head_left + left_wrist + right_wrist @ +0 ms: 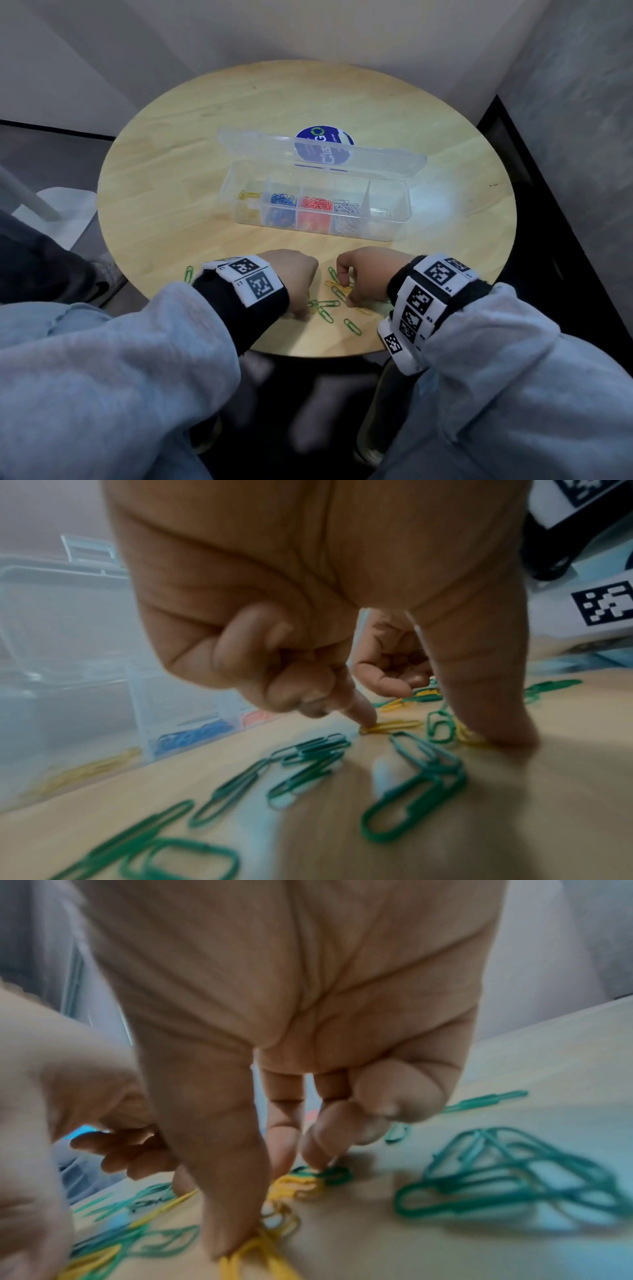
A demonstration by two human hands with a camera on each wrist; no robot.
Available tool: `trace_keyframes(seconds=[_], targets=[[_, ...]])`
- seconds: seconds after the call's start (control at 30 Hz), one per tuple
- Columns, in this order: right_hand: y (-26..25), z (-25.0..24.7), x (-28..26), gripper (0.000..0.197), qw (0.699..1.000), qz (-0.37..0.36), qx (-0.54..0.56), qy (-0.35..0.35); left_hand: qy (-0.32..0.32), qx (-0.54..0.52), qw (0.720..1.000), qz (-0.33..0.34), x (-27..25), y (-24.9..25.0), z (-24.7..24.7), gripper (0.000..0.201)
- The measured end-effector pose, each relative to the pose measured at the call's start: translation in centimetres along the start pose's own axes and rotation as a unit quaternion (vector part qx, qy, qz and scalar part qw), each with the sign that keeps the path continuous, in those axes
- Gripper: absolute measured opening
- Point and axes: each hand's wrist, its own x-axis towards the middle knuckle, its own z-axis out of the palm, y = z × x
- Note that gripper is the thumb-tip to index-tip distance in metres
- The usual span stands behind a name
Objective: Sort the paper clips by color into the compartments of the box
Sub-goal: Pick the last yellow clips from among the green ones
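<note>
A clear compartment box (pixel 394 219) stands open mid-table. Its compartments hold, from the left, yellow clips (pixel 248 197), blue clips (pixel 282 200), red clips (pixel 317 204) and white clips (pixel 347 207); I see no coloured clips in the rightmost one. Loose green clips (pixel 325 313) and yellow clips (pixel 337 286) lie near the front edge between my hands. My left hand (pixel 435 729) presses its index fingertip on a yellow clip (pixel 390 726); its thumb rests on the table beside it and its other fingers are curled. My right hand (pixel 277 1204) pinches a bunch of yellow clips (pixel 294 1188) between thumb and fingers against the table.
The round wooden table (pixel 205 137) ends just behind my wrists at its front edge (pixel 308 353). One green clip (pixel 188 274) lies apart to the left of my left wrist. A blue round sticker (pixel 323 144) shows behind the open lid (pixel 257 144).
</note>
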Motion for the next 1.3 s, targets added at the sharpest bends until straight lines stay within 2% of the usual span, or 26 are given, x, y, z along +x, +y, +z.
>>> trace_keyframes(seconds=[0.17, 0.33, 0.47, 0.57, 0.7, 0.9, 1.03, 1.17, 1.3], targets=[[0.3, -0.5, 0.1, 0.019, 1.0, 0.005, 0.024, 0.003, 0.038, -0.035, 0.999, 0.007, -0.2, -0.7, 0.6, 0.033], [0.4, -0.4, 0.3, 0.019, 1.0, 0.003, 0.007, 0.004, 0.057, -0.025, 0.997, 0.046, -0.3, -0.6, 1.0, 0.011], [0.0, -0.5, 0.2, 0.01, 0.999, -0.004, -0.029, -0.015, 0.052, -0.027, 0.998, 0.039, -0.2, -0.5, 1.1, 0.013], [-0.3, -0.6, 0.2, 0.018, 0.998, 0.011, -0.052, -0.035, 0.049, -0.041, 0.997, 0.034, -0.2, -0.5, 1.3, 0.007], [-0.3, -0.3, 0.5, 0.003, 0.998, 0.027, -0.046, -0.029, 0.044, -0.07, 0.996, 0.03, -0.3, -0.7, 1.5, 0.009], [0.4, -0.8, 0.1, 0.005, 0.999, 0.031, 0.026, -0.034, 0.06, -0.055, 0.995, 0.061, -0.5, -0.5, 1.3, 0.011], [1.7, -2.5, -0.7, 0.007, 0.993, 0.033, 0.11, -0.013, 0.058, -0.057, 0.995, 0.051, -0.3, -0.7, 1.5, 0.01], [3.0, -2.9, -1.0, 0.013, 0.976, 0.03, 0.213, -0.018, 0.06, -0.067, 0.995, 0.038, -0.3, -1.0, 1.3, 0.015], [3.0, -2.1, -0.8, 0.015, 0.962, 0.056, 0.264, -0.046, 0.065, -0.082, 0.994, 0.028, 0.0, -1.2, 1.3, 0.02]])
